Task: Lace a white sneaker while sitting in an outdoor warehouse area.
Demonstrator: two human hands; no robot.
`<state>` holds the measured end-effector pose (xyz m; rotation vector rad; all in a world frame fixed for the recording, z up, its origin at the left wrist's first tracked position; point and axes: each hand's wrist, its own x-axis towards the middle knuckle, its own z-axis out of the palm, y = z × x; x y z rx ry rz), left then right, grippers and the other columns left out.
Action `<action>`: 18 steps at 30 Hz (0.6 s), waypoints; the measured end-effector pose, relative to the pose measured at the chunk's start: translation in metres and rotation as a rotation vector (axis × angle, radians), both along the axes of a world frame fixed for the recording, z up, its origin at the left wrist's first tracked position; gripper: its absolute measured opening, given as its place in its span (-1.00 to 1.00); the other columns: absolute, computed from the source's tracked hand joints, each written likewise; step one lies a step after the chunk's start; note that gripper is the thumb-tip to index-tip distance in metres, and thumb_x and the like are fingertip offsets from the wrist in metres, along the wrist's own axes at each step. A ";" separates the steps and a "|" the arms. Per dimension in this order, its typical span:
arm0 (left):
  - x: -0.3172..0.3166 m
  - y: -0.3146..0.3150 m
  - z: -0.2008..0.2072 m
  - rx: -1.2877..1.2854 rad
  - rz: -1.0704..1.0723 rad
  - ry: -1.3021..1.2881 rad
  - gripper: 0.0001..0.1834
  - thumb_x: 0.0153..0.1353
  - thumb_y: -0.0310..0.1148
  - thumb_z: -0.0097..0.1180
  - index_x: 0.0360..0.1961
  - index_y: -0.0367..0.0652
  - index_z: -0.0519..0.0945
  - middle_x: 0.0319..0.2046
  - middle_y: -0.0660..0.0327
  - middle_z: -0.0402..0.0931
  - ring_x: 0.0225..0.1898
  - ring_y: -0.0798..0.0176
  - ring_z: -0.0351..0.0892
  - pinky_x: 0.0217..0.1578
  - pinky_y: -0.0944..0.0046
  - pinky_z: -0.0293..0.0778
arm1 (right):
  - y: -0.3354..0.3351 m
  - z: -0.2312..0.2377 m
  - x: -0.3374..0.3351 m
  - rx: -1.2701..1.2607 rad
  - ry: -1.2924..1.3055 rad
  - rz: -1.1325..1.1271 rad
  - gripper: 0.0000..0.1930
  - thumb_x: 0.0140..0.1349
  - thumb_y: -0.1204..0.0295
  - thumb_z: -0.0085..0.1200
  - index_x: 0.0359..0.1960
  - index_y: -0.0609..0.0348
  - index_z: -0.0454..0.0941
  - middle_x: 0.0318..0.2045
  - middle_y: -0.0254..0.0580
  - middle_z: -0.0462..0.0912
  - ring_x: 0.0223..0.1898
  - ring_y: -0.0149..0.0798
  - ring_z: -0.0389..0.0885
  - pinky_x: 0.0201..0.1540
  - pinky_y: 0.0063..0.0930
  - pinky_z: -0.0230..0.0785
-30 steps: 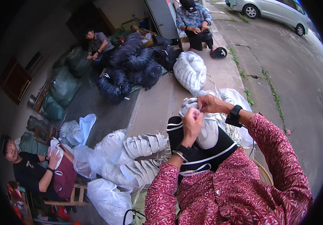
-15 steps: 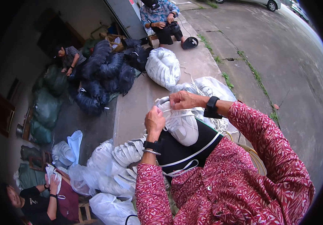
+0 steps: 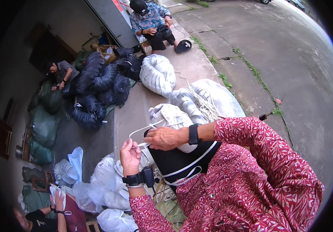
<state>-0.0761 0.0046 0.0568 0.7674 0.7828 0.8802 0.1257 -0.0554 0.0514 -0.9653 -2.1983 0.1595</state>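
Note:
A pale shoe (image 3: 176,117) rests on the black apron (image 3: 164,159) over my lap, partly hidden behind my right hand. One white shoelace (image 3: 145,127) runs from its upper to my left hand (image 3: 130,156), whose fingers are pinched on it in front of the shoe's left side. My right hand (image 3: 166,138) lies across the shoe with its fingers closed. A short stretch of lace spans the gap between both hands and enters the right fingers, which hide its end.
Bagged white shoe parts (image 3: 108,178) lie left of me; another white bundle (image 3: 158,75) sits ahead. Loose white laces (image 3: 205,102) lie on a clear bag. Dark bundles (image 3: 97,83) are piled farther off. Co-workers sit at far centre (image 3: 151,17), far left (image 3: 63,73) and lower left (image 3: 48,216).
My hands have left the shoe's opening and come nearer to me, the left drawing a lace out leftward. My right hand now crosses over the shoe. The whole view has shifted a little.

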 end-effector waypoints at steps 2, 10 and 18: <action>0.005 0.001 0.000 -0.040 -0.006 -0.041 -0.97 0.22 -0.40 -0.04 -0.34 -0.08 0.39 -0.55 0.18 0.49 -0.66 0.26 0.44 -0.75 0.40 0.25 | 0.002 0.000 0.008 -0.088 -0.114 -0.016 -0.82 0.12 0.38 -0.02 -0.44 0.26 0.50 -0.51 -0.04 0.56 -0.39 0.05 0.55 -0.34 -0.18 0.38; 0.015 0.006 -0.036 -0.114 0.099 -0.166 -0.88 0.30 -0.36 -0.20 -0.22 -0.12 0.37 -0.08 0.02 0.48 -0.33 0.13 0.58 -0.54 0.35 0.38 | 0.037 0.034 0.123 -0.626 1.082 -0.282 -0.72 0.32 0.25 -0.20 -0.37 0.12 0.51 -0.52 -0.39 0.58 -0.41 -0.54 0.52 -0.40 -0.68 0.28; 0.034 0.018 -0.060 -0.179 0.197 -0.511 -0.74 0.34 -0.31 -0.26 -0.37 -0.25 0.40 -0.48 0.21 0.40 -0.42 0.25 0.38 -0.47 0.37 0.34 | 0.041 0.003 0.086 -0.759 0.774 -0.201 -0.68 0.33 0.24 -0.19 -0.34 0.14 0.58 -0.37 -0.35 0.64 -0.29 -0.50 0.51 -0.28 -0.54 0.35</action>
